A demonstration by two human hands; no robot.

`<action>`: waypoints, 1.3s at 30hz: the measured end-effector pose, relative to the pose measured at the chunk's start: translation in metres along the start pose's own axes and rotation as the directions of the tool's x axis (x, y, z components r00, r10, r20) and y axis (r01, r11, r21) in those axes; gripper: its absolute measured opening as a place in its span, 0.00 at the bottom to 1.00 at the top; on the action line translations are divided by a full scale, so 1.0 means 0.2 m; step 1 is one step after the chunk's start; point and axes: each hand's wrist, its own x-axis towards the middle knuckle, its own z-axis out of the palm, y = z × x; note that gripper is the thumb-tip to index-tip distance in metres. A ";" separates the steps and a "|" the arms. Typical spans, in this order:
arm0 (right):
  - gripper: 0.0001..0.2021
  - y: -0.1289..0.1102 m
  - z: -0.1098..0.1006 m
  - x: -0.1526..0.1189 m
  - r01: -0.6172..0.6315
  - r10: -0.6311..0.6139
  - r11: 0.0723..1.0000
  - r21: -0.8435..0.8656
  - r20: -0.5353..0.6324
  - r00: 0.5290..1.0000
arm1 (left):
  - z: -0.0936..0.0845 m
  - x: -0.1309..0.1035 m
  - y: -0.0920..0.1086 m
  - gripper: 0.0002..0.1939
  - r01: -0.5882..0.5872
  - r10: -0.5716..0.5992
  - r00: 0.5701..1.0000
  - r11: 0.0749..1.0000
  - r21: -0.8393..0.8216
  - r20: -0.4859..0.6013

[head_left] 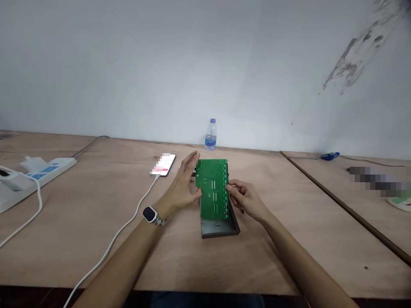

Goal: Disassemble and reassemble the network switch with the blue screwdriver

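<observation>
A green circuit board lies at a slant over a dark grey rectangular case, whose near end shows beneath it. My right hand pinches the board's right edge between thumb and fingers. A small dark tip pokes out below those fingers; I cannot make out what it belongs to. At the board's left side, my left hand has its fingers stretched and spread. Its thumb meets the left edge near a notch, and its fingertips are by the upper left corner. Small dark bits beside the left palm are partly hidden.
A water bottle stands by the wall. Left of my hands lies a lit phone on a white cable. A white power strip is farther left. On the right are a table seam and a blue object.
</observation>
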 end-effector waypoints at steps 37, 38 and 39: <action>0.21 -0.02 -0.02 0.01 -0.113 0.120 0.968 0.223 -0.019 0.993 | 0.18 0.03 0.04 0.30 0.500 -0.635 0.762 0.452 -0.738 0.128; 0.21 -0.02 -0.03 0.01 -0.099 0.110 0.973 0.210 -0.042 0.993 | 0.18 0.03 0.02 0.30 0.529 -0.656 0.737 0.410 -0.743 0.162; 0.21 -0.03 -0.03 0.01 -0.084 0.099 0.975 0.204 -0.061 0.993 | 0.17 0.02 0.01 0.31 0.556 -0.666 0.719 0.380 -0.739 0.199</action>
